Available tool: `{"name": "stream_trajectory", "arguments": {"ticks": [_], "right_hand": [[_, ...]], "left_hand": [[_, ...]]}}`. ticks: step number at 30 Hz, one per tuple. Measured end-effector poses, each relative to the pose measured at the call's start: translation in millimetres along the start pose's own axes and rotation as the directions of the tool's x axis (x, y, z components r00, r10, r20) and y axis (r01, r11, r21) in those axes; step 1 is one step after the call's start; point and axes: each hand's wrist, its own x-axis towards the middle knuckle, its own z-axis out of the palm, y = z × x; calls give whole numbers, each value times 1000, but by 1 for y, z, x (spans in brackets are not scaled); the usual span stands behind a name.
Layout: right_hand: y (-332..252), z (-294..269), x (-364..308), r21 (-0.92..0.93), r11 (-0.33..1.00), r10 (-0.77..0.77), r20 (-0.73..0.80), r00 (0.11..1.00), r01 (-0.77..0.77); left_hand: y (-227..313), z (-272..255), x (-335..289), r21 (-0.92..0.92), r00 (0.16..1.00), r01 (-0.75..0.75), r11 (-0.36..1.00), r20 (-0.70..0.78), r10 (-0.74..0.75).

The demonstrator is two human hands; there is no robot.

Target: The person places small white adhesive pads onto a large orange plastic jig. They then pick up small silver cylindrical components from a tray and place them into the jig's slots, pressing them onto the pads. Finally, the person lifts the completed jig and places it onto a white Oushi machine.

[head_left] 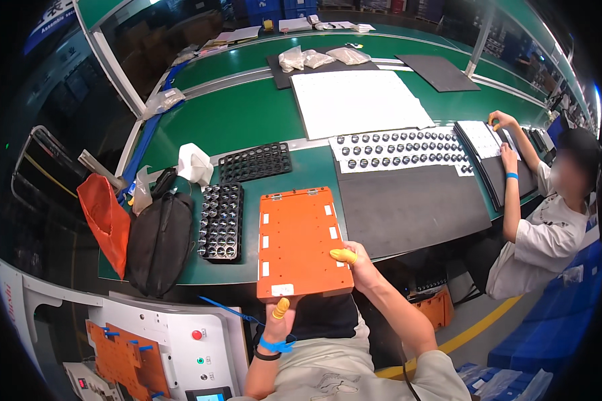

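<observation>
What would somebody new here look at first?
Probably the orange board in the middle, left hand at its near edge, right hand on its right side. Then perhaps the white sheet farther back, and the red button at the lower left.

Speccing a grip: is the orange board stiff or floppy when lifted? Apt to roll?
Likely stiff: the orange board looks flat, with the left hand at its near edge and the right hand on its right side. Unlikely to roll, being broad and rectangular. Perhaps heavier at the far edge, given its metal fittings.
</observation>
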Motion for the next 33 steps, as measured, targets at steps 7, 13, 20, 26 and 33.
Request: {"name": "stream_trajectory", "arguments": {"ticks": [7, 13, 20, 26, 33], "right_hand": [[-7, -6, 2, 28, 998, 66, -121, 990, -64], [-21, 25, -18, -183, 977, -148, -194, 970, 113], [-31, 41, -12, -889, -252, -225, 439, 870, 383], [10, 16, 20, -785, -519, -300, 537, 789, 337], [0, 24, 22, -700, -635, -285, 605, 743, 327]], "left_hand": [[35, -6, 12, 656, 983, -46, 754, -107, 152], [53, 0, 40, 772, 964, -56, 633, -124, 237], [54, -15, 55, 994, 952, -106, 42, 89, 292], [32, -14, 57, 986, 904, -98, -132, 144, 403], [24, -25, 59, 960, 840, -172, -222, 261, 476]]}}
